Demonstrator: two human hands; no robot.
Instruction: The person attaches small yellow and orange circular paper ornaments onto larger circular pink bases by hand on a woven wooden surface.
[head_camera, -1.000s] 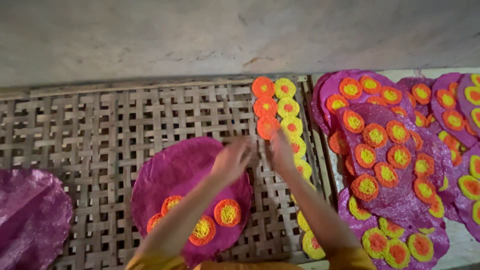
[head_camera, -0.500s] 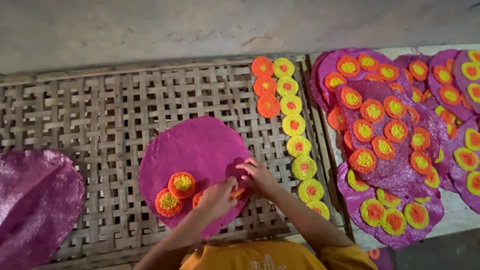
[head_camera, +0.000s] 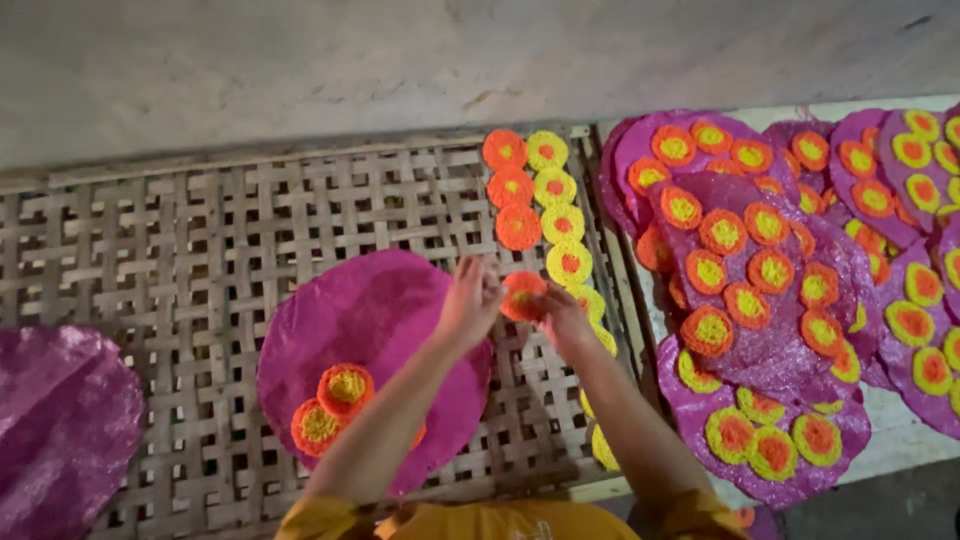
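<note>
A magenta round sheet (head_camera: 370, 320) lies on a woven bamboo mat (head_camera: 180, 240). Two orange discs with yellow centres (head_camera: 330, 405) sit on its near left part; my left forearm hides what lies beside them. My left hand (head_camera: 468, 300) and my right hand (head_camera: 560, 315) meet above the sheet's right edge. Both pinch one orange disc (head_camera: 522, 296) between them. Just to the right runs a double row of orange and yellow discs (head_camera: 535, 200) laid on the mat.
Overlapping magenta sheets covered with several discs (head_camera: 760, 260) fill the right side. Another bare magenta sheet (head_camera: 55, 430) lies at the left edge. A pale wall (head_camera: 400, 60) rises behind the mat.
Both hands rose from the near part of the sheet to the row of discs on the right. They now hold an orange disc.
</note>
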